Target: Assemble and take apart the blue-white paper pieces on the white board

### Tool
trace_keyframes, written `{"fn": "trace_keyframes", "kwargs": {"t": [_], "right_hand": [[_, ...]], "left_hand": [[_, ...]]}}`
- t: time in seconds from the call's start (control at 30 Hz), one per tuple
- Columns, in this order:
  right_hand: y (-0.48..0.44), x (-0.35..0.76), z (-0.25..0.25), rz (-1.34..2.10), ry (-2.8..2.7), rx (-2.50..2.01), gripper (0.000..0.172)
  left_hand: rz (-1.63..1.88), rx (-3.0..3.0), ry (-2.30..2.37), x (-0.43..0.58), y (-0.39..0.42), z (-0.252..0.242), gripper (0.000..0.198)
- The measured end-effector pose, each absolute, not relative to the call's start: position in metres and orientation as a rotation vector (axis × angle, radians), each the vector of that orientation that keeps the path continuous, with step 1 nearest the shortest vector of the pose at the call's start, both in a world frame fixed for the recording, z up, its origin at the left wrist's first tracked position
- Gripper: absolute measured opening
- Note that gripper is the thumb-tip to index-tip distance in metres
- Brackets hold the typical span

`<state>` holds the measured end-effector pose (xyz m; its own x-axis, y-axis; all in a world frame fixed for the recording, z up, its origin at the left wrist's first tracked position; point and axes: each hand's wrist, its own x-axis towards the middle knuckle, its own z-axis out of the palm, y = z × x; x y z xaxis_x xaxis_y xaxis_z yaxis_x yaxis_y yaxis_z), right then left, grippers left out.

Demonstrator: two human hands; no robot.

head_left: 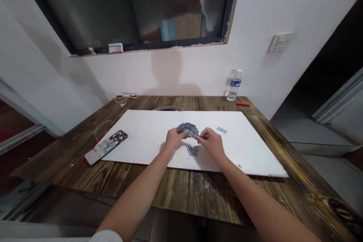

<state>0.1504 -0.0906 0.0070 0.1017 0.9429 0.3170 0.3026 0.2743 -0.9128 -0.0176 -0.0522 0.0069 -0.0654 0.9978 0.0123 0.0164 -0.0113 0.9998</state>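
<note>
My left hand (175, 138) holds a fan of small blue-backed playing cards (187, 128) by its lower left side. My right hand (209, 143) comes in from the right, its thumb and fingers pinching the lower right edge of the fan. Both hands are over a white board (141, 132). Below the hands, a few blue cards (192, 150) lie close together on the board. A small pair of blue cards (221, 130) lies apart to the right of the fan. The lower part of the fan is hidden by my fingers.
The board lies on a dark wooden table (193, 193). A patterned phone-like device (106, 146) sits at its left edge. A water bottle (234, 85), a red stick (243, 104), a white cable (124, 98) and a round metal rim (168, 108) lie along the back.
</note>
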Motion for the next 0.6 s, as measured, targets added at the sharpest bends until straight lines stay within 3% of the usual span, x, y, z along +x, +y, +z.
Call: {"fn": "trace_keyframes", "kwargs": {"t": [0.2,0.33,0.47,0.6], "right_hand": [[-0.0867,0.1509,0.0048,0.803,-1.479,-1.218,0.031],[-0.0873,0.1503,0.0027,0.59,-1.917,-1.258,0.015],[-0.0914,0.1486,-0.0005,0.401,-2.205,-1.284,0.037],[-0.0936,0.1469,-0.0007,0.461,-2.256,-1.357,0.03]], "left_hand": [[1.298,1.238,1.279,-0.0203,-0.0514,0.0089,0.033],[1.347,1.201,1.27,-0.0233,-0.0513,0.0111,0.032],[1.39,1.154,1.28,-0.0245,-0.0498,0.0117,0.032],[1.4,1.146,1.275,-0.0244,-0.0485,0.0118,0.034]]}}
